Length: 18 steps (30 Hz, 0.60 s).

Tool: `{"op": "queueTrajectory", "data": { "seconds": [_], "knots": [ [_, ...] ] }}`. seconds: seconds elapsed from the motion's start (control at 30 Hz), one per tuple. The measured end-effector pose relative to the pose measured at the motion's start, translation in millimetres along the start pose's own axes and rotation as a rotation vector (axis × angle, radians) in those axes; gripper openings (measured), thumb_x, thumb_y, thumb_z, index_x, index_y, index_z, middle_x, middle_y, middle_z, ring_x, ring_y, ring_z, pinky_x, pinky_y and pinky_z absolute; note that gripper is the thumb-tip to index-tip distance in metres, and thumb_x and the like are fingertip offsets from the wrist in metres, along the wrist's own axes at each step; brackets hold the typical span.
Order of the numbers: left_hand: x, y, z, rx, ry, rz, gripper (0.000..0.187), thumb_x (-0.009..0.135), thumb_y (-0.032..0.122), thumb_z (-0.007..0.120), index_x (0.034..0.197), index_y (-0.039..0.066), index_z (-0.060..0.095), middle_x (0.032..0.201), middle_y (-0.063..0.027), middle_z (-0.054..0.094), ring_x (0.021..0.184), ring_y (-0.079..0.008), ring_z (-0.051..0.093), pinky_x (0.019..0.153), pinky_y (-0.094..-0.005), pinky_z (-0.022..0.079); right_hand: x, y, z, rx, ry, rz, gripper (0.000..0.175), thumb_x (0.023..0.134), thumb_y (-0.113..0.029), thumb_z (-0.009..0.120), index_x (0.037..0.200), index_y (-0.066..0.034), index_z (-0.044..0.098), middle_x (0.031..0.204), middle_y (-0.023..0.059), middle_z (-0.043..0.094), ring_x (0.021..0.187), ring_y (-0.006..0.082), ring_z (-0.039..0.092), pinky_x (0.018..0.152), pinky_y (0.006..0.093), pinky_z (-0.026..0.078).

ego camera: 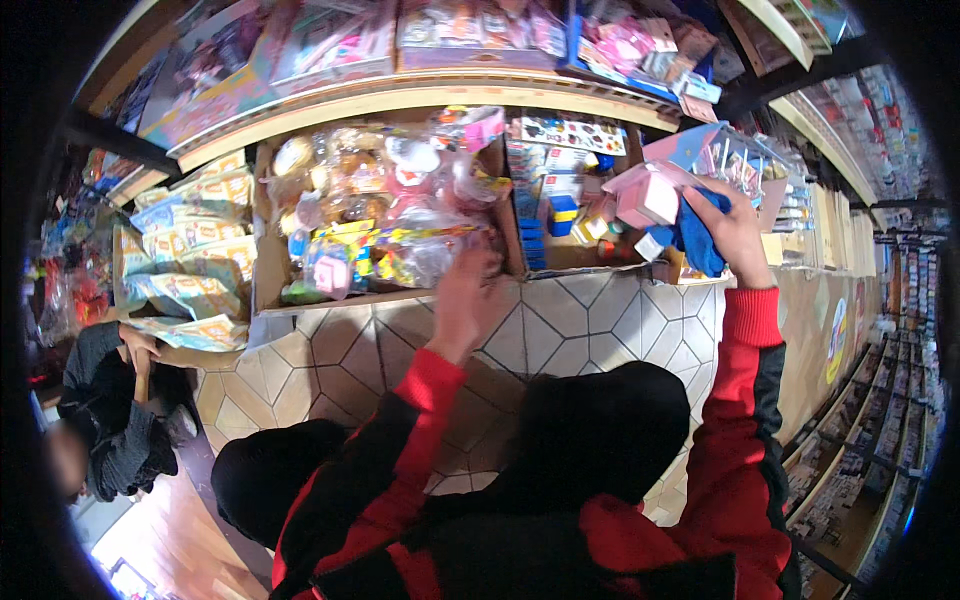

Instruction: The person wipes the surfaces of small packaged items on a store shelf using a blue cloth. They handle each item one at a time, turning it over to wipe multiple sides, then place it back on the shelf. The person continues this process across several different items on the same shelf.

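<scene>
My right hand [724,221] grips a blue cloth [703,236] above the right end of the low row of boxes. Its fingertips are against or just beside a small pink box [651,199]; I cannot tell whether they hold it too. My left hand [466,300], blurred, is at the front right edge of a cardboard box [352,302] of plastic-wrapped toys [405,210]. Its fingers are near the clear wrapping, and I cannot tell if they grip anything. Between my hands sits a second cardboard box [577,266] with small packets and a blue and yellow container [562,215].
Patterned bags [199,255] fill a carton at left. Above runs a wooden shelf edge [427,97] with boxed goods. A person [124,420] in dark clothing is low at the left. Tiled floor [555,315] lies before my knees. Shelving [862,450] lines the right.
</scene>
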<state>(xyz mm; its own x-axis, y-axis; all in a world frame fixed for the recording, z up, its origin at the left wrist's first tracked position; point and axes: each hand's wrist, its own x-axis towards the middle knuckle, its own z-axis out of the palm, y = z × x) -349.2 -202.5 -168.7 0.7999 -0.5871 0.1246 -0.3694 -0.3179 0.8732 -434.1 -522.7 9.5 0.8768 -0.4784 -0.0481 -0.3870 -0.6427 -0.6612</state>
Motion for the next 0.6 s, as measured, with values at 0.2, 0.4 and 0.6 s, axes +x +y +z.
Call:
{"op": "queueTrajectory", "data": {
  "seconds": [0.2,0.4,0.6],
  "knots": [
    [-29,-1,-5,0.333,0.166,-0.041,0.041,0.074,0.01,0.077,0.11,0.004,0.058,0.094,-0.0185,0.059,0.087,-0.0386,0.059,0.074,-0.0451,0.05,47,64,46,-0.036,-0.291,-0.196,0.024,0.087,-0.02,0.069,0.105,-0.0032,0.071,0.097,0.0194,0.071,0.091,0.0316,0.069,0.081,0.036,0.053],
    [-19,-3,-3,0.411,0.024,-0.264,0.018,0.08,0.009,0.074,0.094,0.002,0.064,0.089,-0.0177,0.058,0.084,-0.0376,0.059,0.072,-0.0433,0.049,69,117,124,-0.18,-0.59,-0.318,0.028,0.085,-0.03,0.067,0.101,-0.007,0.073,0.097,0.0192,0.07,0.094,0.0386,0.066,0.086,0.0427,0.052],
    [-18,-1,3,0.489,0.074,-0.196,0.011,0.085,0.009,0.068,0.091,0.002,0.063,0.087,-0.0172,0.058,0.08,-0.0369,0.059,0.069,-0.0426,0.048,71,165,162,-0.054,-0.786,-0.146,0.031,0.084,-0.029,0.069,0.104,-0.0061,0.071,0.105,0.0205,0.069,0.1,0.039,0.064,0.09,0.043,0.051]
  ]
}}
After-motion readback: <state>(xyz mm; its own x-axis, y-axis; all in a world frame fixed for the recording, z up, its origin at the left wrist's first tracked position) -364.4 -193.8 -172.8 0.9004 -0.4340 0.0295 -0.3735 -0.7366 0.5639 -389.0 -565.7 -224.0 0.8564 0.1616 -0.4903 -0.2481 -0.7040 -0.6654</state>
